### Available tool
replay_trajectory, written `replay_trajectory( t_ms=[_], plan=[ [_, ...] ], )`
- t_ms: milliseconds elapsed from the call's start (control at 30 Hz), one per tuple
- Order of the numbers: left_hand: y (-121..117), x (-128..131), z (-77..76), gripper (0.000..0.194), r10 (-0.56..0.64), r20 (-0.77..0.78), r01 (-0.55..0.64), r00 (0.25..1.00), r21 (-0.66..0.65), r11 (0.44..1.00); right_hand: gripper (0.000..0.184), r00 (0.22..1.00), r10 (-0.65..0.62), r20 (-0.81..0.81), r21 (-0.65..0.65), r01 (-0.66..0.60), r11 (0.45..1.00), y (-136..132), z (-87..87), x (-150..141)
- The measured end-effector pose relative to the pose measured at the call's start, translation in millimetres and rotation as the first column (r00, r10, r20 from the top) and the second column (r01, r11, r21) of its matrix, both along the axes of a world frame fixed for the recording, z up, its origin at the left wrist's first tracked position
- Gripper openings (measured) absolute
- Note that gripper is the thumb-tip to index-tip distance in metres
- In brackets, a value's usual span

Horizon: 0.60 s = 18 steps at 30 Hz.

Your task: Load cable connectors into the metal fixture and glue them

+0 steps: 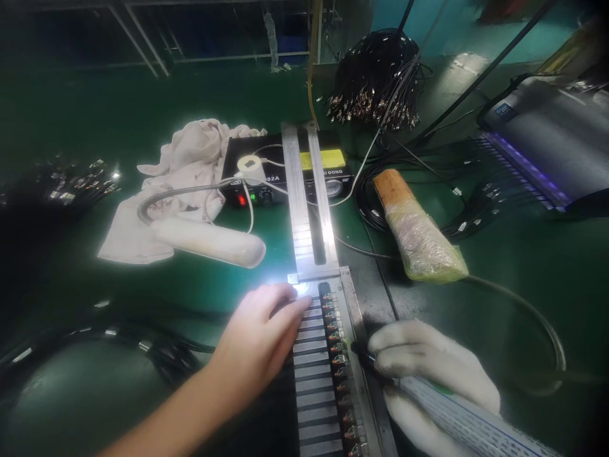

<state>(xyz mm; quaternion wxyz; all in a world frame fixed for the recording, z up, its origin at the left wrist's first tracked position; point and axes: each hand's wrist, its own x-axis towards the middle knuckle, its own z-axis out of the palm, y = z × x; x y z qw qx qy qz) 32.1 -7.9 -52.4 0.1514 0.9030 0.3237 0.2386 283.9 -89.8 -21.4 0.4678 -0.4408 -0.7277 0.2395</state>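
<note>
My bare left hand (266, 327) is at the far end of a long slotted metal fixture (313, 358). Its thumb and fingers are curled together beside a bright light spot (299, 287); whatever they pinch is hidden. A row of small metal connectors (339, 346) with copper-coloured parts runs along the fixture's right side. Just right of that row, my right hand (432, 365), in a white glove, is closed around a white tube with blue print (469, 416). Its dark tip (359, 350) points at the connectors.
Behind the fixture stands a black control box (340, 184) with lit switches, a cloth (190, 152) beside it. A white padded handle (209, 241) lies left, a plastic-wrapped handle (423, 244) right. Cable bundles (375, 76) and a purple-lit machine (547, 139) are farther back.
</note>
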Motion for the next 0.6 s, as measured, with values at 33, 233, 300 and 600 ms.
replay_trajectory(
  t_ms=[33, 233, 300, 600],
  plan=[
    [0.1, 0.2, 0.0, 0.032, -0.002, 0.002, 0.002, 1.000, 0.002, 1.000, 0.026, 1.000, -0.001, -0.003, 0.003, 0.001, 1.000, 0.2, -0.3, -0.6],
    [0.9, 0.3, 0.4, 0.031, 0.002, -0.004, -0.002, 1.000, 0.015, 1.000, 0.025, 1.000, -0.023, -0.012, 0.024, 0.024, 0.999, 1.1, 1.4, -2.9],
    [1.5, 0.8, 1.0, 0.031, -0.003, -0.007, 0.003, 1.000, 0.017, 1.000, 0.025, 1.000, -0.029, 0.004, 0.039, 0.029, 0.999, -2.4, 4.8, -2.2],
    [2.2, 2.0, 4.0, 0.028, -0.016, 0.007, 0.016, 1.000, 0.054, 0.998, 0.024, 1.000, 0.000, 0.026, -0.024, 0.000, 1.000, -16.1, 9.4, -0.9]
  ],
)
